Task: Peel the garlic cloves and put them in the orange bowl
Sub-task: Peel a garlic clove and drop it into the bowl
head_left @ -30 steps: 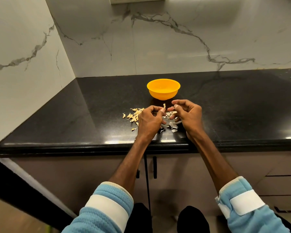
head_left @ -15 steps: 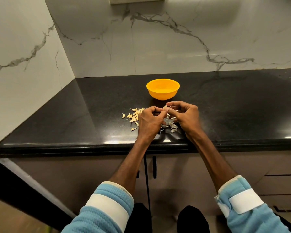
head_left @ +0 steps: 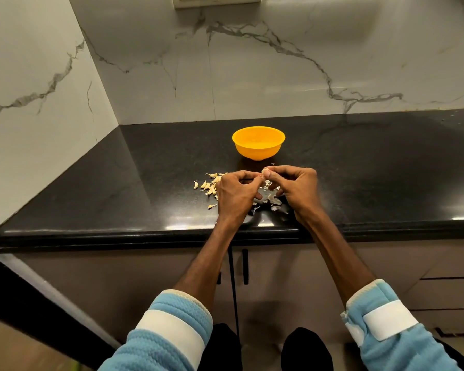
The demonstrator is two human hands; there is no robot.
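Centrally, garlic clove [head_left: 266, 172] pinched between left hand [head_left: 235, 195], right hand [head_left: 296, 187]

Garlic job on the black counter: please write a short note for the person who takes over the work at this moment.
Left hand: pinches the garlic clove at one end.
Right hand: holds the same clove, above the counter.
Orange bowl: upright behind the hands; its contents cannot be made out.
Loose cloves: small pile beside the left hand.
Peeled skins: on the counter below the hands.
Done: some peeling, judging by the skins.
Left: finish this clove, drop it in the bowl, then probably work through the pile.
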